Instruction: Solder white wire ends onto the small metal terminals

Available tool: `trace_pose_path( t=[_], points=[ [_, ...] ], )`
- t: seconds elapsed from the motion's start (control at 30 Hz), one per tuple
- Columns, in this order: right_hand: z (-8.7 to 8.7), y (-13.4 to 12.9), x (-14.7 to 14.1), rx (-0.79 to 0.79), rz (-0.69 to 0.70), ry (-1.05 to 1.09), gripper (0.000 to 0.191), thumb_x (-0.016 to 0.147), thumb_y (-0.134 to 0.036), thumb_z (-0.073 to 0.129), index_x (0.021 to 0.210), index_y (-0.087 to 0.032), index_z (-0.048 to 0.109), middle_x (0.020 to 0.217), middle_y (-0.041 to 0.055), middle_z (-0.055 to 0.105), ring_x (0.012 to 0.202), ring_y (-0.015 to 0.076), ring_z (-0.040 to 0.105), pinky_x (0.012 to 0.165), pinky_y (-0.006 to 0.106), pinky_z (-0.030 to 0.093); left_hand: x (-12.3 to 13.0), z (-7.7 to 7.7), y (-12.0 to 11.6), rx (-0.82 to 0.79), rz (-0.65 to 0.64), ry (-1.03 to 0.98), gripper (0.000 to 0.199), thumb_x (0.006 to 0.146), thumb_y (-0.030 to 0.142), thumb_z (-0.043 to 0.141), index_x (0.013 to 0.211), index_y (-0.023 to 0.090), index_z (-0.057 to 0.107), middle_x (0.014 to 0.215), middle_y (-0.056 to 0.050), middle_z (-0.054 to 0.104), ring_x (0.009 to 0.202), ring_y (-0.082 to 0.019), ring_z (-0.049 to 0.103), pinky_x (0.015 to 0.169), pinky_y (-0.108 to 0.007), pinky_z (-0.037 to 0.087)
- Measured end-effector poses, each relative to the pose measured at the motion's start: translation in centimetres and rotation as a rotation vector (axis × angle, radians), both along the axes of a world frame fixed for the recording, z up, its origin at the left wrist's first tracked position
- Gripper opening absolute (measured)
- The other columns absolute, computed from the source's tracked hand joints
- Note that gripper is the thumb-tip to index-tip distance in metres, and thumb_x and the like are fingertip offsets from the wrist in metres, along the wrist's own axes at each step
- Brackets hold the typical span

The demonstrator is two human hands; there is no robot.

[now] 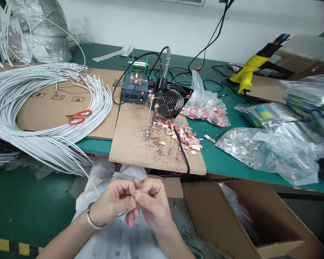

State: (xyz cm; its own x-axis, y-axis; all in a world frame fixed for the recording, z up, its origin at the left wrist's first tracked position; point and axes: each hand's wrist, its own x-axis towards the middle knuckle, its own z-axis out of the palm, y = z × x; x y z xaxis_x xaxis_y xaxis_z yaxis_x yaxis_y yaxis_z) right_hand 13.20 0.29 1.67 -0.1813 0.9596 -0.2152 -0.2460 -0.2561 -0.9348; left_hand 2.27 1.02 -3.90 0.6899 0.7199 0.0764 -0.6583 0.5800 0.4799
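Note:
My left hand (116, 201) and my right hand (154, 201) meet above my lap, fingertips pinched together. A thin white cable (90, 180) runs down from the coil toward my left hand, and a bit of white shows under its fingers. What the fingertips pinch is too small and hidden to make out. Beyond them, on a cardboard sheet (135, 151), lie small orange-and-white pieces (193, 146) and a heap of metal bits (147, 134). A soldering iron (162, 82) points down over them, beside a blue soldering unit (135, 90).
A big coil of white cables (5, 115) lies at left with orange scissors (80, 117). A round fan (170, 101) stands behind the pieces. Bags of parts (240, 147) and a yellow tool (248, 72) are at right. An open carton (218, 216) sits below the table edge.

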Motion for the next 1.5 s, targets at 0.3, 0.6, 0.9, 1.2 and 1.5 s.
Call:
trace_pose_path(
  t=[0.3, 0.6, 0.9, 1.2, 1.5],
  points=[
    [4.2, 2.2, 4.0, 0.348, 0.163, -0.771, 0.012, 0.077, -0.018, 0.068, 0.086, -0.023, 0.063, 0.067, -0.0012, 0.057, 0.063, 0.0143, 0.047, 0.057, 0.026, 0.034, -2.0, 2.0, 0.6, 0.072, 0.2, 0.488, 0.027, 0.076, 0.033, 0.065, 0.067, 0.012, 0.052, 0.061, 0.001, 0.051, 0.048, -0.007, 0.053, 0.046, -0.017, 0.044],
    [5.1, 3.3, 3.2, 0.397, 0.367, -0.863, 0.013, 0.078, -0.012, 0.063, 0.067, -0.018, 0.06, 0.059, -0.001, 0.058, 0.058, 0.0132, 0.048, 0.059, 0.028, 0.037, -1.7, 2.2, 0.9, 0.146, 0.11, 0.564, 0.023, 0.078, 0.031, 0.061, 0.068, 0.012, 0.055, 0.06, 0.001, 0.05, 0.047, -0.007, 0.05, 0.045, -0.016, 0.043],
    [0.2, 1.5, 1.8, 0.31, -0.161, -0.377, 0.02, 0.082, -0.023, 0.062, 0.063, -0.018, 0.056, 0.053, -0.0031, 0.041, 0.053, 0.0125, 0.037, 0.052, 0.025, 0.031, -0.3, 2.1, 1.1, -0.084, 0.138, 0.366, 0.036, 0.071, 0.04, 0.069, 0.065, 0.013, 0.045, 0.052, 0.005, 0.044, 0.039, -0.004, 0.047, 0.039, -0.013, 0.037],
    [3.5, 2.5, 3.8, 0.247, 0.169, -0.71, 0.01, 0.071, -0.017, 0.071, 0.08, -0.019, 0.069, 0.065, 0.0021, 0.061, 0.061, 0.0154, 0.048, 0.056, 0.027, 0.037, -0.7, 1.8, 1.1, -0.106, 0.033, 0.337, 0.041, 0.067, 0.046, 0.07, 0.065, 0.013, 0.046, 0.049, 0.004, 0.046, 0.035, -0.006, 0.047, 0.035, -0.012, 0.032],
    [4.8, 3.0, 3.5, 0.176, 0.334, -0.794, 0.011, 0.073, -0.015, 0.067, 0.062, -0.015, 0.063, 0.056, -0.0003, 0.057, 0.053, 0.0114, 0.047, 0.051, 0.024, 0.033, -1.4, 2.2, 1.2, 0.097, -0.012, 0.541, 0.031, 0.075, 0.039, 0.064, 0.066, 0.011, 0.051, 0.056, 0.002, 0.048, 0.042, -0.005, 0.046, 0.041, -0.014, 0.036]
  ],
)
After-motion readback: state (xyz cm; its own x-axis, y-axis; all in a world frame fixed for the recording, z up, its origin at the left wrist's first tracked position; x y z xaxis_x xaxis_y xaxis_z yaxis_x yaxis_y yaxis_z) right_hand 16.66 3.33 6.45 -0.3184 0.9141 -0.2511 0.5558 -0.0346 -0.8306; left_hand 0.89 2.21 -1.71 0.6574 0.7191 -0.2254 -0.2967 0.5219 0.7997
